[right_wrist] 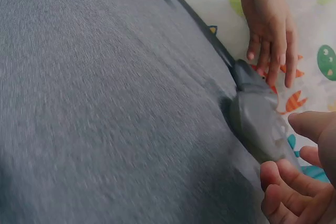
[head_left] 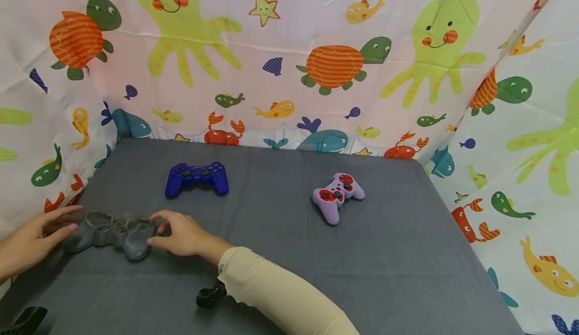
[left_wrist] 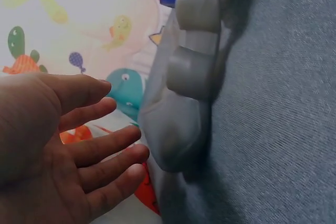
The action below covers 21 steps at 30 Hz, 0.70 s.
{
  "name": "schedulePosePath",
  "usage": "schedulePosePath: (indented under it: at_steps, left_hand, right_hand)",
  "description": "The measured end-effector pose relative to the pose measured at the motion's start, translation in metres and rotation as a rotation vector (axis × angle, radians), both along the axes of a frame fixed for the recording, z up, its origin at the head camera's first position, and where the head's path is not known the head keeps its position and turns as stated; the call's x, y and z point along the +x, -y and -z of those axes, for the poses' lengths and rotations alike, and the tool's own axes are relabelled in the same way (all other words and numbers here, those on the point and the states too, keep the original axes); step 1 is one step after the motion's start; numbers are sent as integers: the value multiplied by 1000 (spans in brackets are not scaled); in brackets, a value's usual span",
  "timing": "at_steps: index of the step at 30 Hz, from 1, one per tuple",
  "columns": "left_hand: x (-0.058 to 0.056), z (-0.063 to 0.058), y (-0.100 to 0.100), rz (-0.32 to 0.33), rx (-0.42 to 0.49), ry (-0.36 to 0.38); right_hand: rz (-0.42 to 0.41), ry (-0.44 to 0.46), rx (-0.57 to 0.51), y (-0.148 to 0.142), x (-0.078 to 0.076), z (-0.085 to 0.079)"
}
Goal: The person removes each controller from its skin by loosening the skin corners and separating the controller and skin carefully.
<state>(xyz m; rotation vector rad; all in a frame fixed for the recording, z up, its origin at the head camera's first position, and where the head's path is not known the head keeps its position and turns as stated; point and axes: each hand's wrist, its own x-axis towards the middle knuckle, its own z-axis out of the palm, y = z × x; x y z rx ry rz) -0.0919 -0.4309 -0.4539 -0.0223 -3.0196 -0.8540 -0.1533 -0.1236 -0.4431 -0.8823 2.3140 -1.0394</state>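
Hands (head_left: 33, 242) (head_left: 183, 234) loosely spread beside gray controller (head_left: 106, 235)

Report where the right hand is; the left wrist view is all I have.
Observer: In the head view, the right hand is at the right end of the grey gamepad-shaped piece, opposite the left hand; I can't tell whether it touches.
Operator: Identify the bit of blue at the top of my view.
Observer: That's a blue gamepad, lying behind the grey piece.
Operator: Name anything else on the surface.
Observer: A lilac gamepad with red button areas lies to the right of the blue one.
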Motion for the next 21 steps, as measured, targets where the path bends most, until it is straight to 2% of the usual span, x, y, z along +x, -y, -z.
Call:
schedulePosePath:
  at_steps: [4,7,11,21]
  left_hand:
    - [-2,-3,-4,-3,9,-41]
    - [-3,-9,-11,-16,12,-121]
    - [-7,-16,-18,-31,26,-191]
    - [-20,-25,-43,16,101,-221]
  right_hand:
    - [16,6,-51,-8,-7,-1]
    - [48,19,-94,-15,-12,0]
    - [88,23,-129,-26,-19,2]
    - [160,-7,-215,-52,-34,7]
